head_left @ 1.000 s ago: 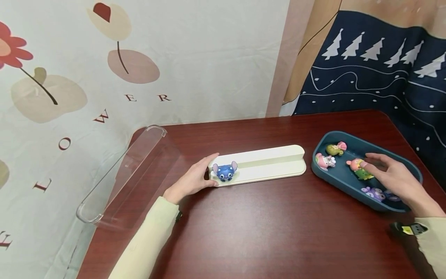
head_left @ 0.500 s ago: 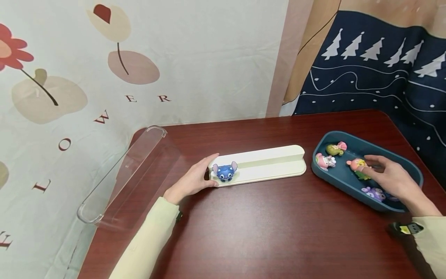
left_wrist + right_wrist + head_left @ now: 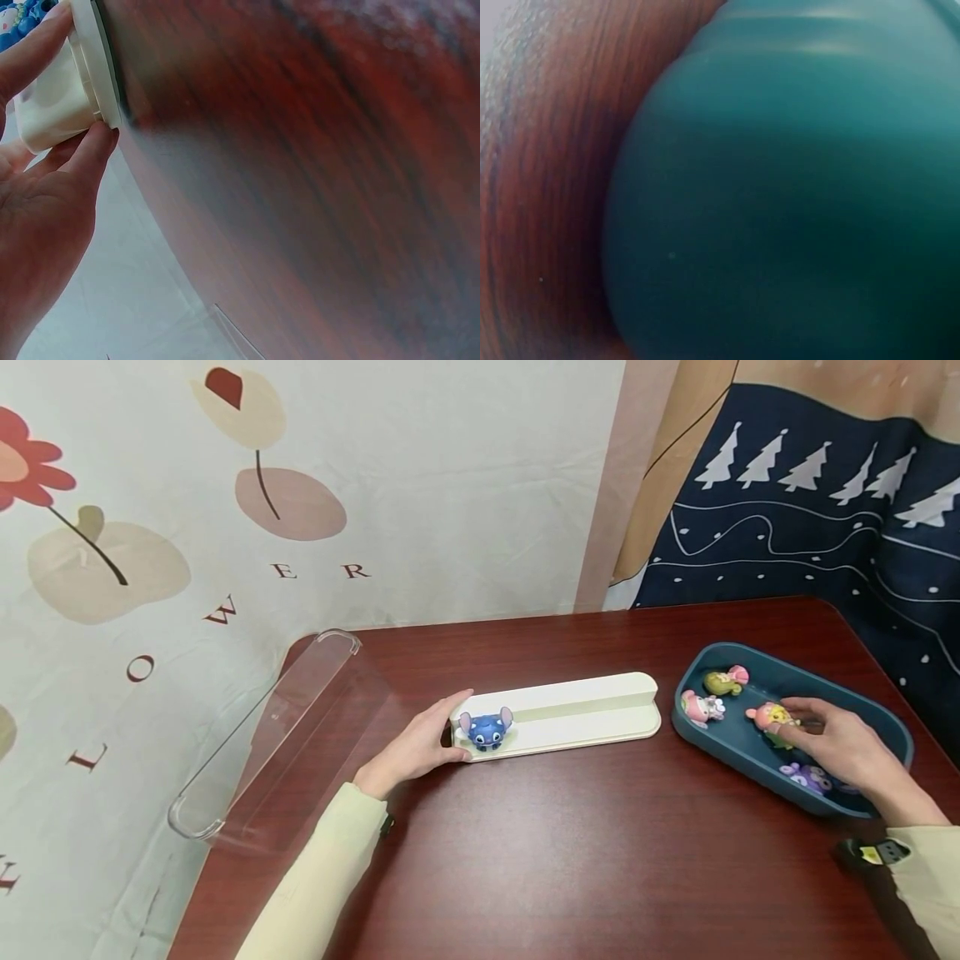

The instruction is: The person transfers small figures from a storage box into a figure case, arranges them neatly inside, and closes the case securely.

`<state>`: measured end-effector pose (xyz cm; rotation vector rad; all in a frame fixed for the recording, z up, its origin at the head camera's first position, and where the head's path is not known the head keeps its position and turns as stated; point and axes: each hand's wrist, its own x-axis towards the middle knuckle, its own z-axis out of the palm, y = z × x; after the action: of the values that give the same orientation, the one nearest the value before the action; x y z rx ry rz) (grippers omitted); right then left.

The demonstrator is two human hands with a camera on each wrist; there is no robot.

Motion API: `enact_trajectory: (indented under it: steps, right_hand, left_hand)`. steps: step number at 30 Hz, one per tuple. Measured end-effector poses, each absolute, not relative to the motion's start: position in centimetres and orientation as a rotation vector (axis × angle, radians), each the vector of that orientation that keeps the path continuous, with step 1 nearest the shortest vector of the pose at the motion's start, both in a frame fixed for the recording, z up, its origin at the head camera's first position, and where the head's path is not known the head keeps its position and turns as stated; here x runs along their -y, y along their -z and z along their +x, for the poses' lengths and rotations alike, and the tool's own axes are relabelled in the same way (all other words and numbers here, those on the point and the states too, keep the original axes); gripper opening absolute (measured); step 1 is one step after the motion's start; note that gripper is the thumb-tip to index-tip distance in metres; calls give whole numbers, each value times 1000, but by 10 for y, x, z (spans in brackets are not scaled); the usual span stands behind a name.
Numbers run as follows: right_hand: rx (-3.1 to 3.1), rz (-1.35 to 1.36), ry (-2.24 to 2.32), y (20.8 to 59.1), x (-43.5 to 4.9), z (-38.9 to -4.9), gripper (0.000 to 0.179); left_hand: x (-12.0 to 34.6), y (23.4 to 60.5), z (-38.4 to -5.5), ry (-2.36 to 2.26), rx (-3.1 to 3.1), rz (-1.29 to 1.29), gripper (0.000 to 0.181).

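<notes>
Head view: I record the right hand inside the bin, thumb and forefinger pinching the pink-yellow figure. The pink-yellow figure lies at the fingertips on that hand's left, head end toward the tray, long axis slanting down to the right. The right hand is much the nearer; the left hand grips the tray's left end, next to the blue figure. The bin's wall stands between pink-yellow figure and tray; the olive figure and white-pink figure lie on that side. The clear cover is well apart, far left. Left wrist view: I confirm thumb and fingers clasping the tray's end. Right wrist view: bin and table only; I cannot verify the pinch there.
</notes>
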<state>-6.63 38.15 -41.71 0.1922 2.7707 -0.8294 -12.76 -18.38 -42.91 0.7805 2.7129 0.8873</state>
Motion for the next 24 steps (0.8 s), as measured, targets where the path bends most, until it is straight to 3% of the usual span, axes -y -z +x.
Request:
enact_trajectory:
  steps: [24]
  right_hand:
    - [-2859,251,924,404,-368,-55,82]
  left_hand:
    - [183,431,-129,-894,-2714,784,99]
